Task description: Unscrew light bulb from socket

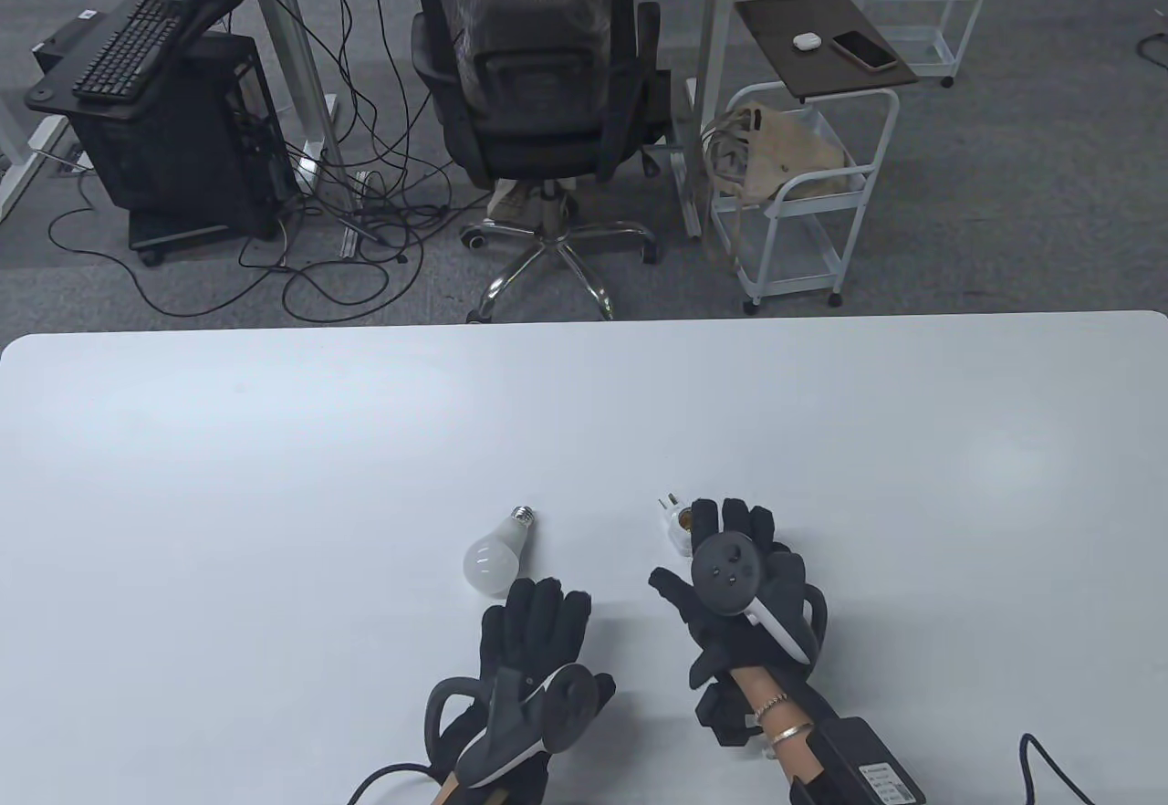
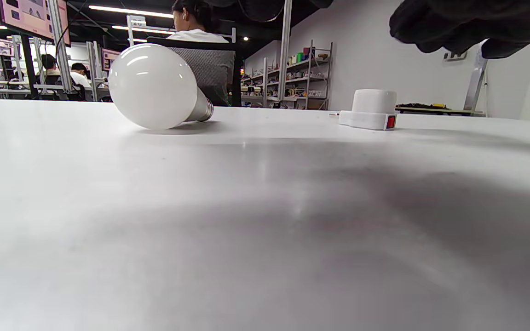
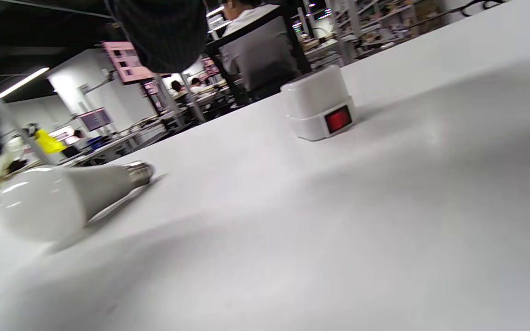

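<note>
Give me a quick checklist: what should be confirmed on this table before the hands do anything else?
1. Bulb out of the socket: ok, they lie apart on the table.
2. Bulb at rest: ok, on its side, its screw base pointing away from the person.
3. Socket settled: ok, flat on the table, red switch showing in the wrist views.
4. Left hand free of the bulb: ok, just behind it, holding nothing.
5. Right hand free of the socket: cannot tell; fingertips reach right beside it from above, while the right wrist view shows nothing gripping it.
6. Bulb unbroken: ok, no cracks visible.
</note>
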Available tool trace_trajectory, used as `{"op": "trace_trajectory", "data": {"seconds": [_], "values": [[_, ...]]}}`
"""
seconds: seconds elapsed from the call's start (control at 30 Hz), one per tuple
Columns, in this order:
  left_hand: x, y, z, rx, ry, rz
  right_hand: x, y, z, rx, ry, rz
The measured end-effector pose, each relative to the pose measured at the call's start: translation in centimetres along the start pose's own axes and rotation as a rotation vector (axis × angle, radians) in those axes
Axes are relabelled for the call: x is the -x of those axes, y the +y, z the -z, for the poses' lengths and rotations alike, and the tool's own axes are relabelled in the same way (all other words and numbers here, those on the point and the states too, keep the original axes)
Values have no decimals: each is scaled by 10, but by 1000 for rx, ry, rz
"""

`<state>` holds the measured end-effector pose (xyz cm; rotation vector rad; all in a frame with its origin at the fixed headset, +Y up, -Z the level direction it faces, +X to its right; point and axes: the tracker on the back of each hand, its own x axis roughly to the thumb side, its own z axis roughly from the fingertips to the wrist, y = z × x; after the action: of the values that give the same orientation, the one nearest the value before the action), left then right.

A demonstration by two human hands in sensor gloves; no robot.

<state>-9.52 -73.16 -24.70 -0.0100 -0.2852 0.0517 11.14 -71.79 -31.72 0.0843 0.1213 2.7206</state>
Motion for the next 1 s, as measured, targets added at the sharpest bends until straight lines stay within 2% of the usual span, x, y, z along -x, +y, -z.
{"op": "trace_trajectory", "data": {"seconds": [0.2, 0.33, 0.5, 0.57, 0.67, 1.0], "values": [[4, 1, 0, 16, 10, -19, -7, -3, -34, -46, -102, -7], [6, 0, 0, 29, 16, -21, -8, 8, -48, -72, -151, -7], [7, -1, 1, 30, 18, -29, -8, 30, -52, -95, -191, -68], [7, -2, 2, 40, 17, -22, -10, 35, -51, -154, -197, -144], [8, -3, 3, 41, 18, -17, -13, 37, -53, -133, -229, -222], [6, -11, 5, 80, 8, 10, -6, 35, -52, -142, -233, -157]]}}
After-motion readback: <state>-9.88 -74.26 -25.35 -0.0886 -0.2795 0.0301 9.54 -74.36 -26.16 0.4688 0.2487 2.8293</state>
